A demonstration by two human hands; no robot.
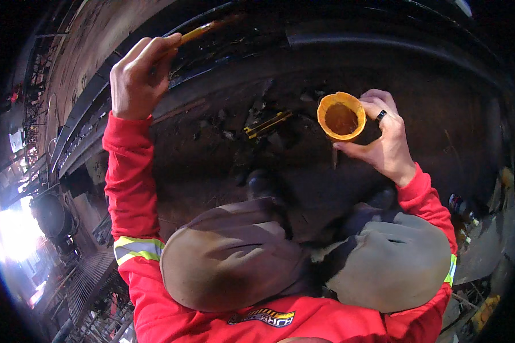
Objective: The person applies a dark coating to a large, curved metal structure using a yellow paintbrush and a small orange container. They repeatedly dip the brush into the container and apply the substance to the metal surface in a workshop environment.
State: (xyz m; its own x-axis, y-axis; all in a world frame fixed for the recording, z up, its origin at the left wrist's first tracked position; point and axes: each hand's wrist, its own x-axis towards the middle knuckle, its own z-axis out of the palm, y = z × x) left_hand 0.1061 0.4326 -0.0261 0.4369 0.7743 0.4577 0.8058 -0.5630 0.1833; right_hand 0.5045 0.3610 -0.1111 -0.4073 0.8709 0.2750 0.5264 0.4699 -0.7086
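Note:
My left hand [138, 74] is raised at the upper left, fingers closed round a thin paintbrush [197, 31] coated yellow-orange. Its far end reaches over a dark metal beam [212, 54]; whether it touches is too dark to tell. On the right, my right hand [386, 134] wraps thumb and fingers round a small cup [324, 123]. Yellow-orange paint cakes the cup's rim, and a brownish-orange liquid shows inside. The cup is held upright, above the dark ground.
A yellow bar-shaped piece [268, 124] lies among dark scraps between my hands. My bent knees [234, 251] are close below. Long metal beams [383, 40] cross the far side. At the left stand a round dark drum [51, 214] and a ribbed metal grate [91, 277]; debris lies at the right.

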